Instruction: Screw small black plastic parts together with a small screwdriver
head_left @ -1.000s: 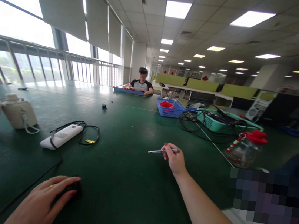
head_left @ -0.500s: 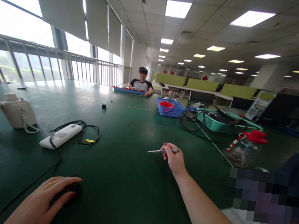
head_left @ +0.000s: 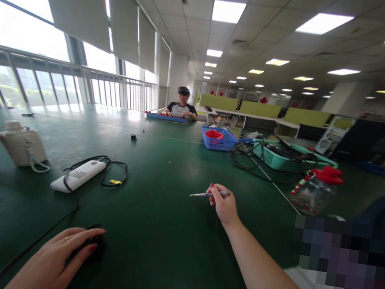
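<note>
Pinched in the fingers of my right hand [head_left: 223,204] is a slim pen-like tool [head_left: 201,194], its thin pale tip pointing left above the green table. I cannot make out whether it is a small screwdriver or a brush. At the lower left, my left hand [head_left: 64,253] curves over a small black object [head_left: 99,246] on the table, thumb and fingers around it. Most of that object is hidden under the hand, so its kind does not show.
Left of centre lies a white power strip [head_left: 81,176] with a black cord; a beige bottle [head_left: 24,143] stands beyond. To the right are a red-lidded jar [head_left: 317,192], a blue basket [head_left: 218,142] and a green basket [head_left: 273,161] of cables. A person [head_left: 182,109] sits at the far end.
Both my hands stay practically where they were. At the far end, the seated person's hand on the right side has risen from the table edge toward the blue tray.
</note>
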The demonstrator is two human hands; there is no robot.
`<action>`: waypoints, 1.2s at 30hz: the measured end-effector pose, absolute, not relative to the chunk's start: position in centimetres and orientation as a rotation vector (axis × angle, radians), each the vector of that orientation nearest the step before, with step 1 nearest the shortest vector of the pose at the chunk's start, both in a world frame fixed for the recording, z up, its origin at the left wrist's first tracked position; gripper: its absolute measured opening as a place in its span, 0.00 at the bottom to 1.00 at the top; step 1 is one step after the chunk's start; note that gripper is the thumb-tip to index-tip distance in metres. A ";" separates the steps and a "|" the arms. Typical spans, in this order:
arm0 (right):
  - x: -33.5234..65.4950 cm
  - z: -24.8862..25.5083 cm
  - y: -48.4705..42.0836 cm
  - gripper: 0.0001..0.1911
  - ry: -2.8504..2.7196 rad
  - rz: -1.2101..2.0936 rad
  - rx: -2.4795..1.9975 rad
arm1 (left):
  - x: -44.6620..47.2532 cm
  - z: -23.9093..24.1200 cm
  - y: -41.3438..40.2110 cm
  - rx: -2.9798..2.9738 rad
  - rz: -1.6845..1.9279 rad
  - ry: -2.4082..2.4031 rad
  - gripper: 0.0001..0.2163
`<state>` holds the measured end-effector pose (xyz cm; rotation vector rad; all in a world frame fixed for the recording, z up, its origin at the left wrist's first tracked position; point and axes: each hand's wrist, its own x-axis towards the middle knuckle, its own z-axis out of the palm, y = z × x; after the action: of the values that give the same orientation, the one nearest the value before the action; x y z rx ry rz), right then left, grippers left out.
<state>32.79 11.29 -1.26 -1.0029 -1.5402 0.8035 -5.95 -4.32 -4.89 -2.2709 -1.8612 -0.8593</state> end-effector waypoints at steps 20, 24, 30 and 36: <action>32.7 -1.8 11.8 0.19 -1.557 0.734 -0.989 | -5.8 -3.1 -4.1 -2.244 -1.105 -2.044 0.19; 32.8 -1.8 11.8 0.19 -1.563 0.740 -0.977 | -5.4 -2.9 -4.5 -2.256 -0.972 -1.965 0.19; 32.8 -1.9 11.8 0.19 -1.552 0.775 -0.965 | -5.1 -3.6 -4.4 -2.242 -0.803 -1.907 0.19; 33.0 -2.0 11.9 0.19 -1.556 0.793 -0.968 | -5.5 -3.9 -4.2 -2.260 -0.757 -1.911 0.19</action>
<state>32.96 11.89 -1.97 -0.9678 -1.5557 0.7934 -5.49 -4.21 -3.87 -2.2602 -1.9109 -0.7574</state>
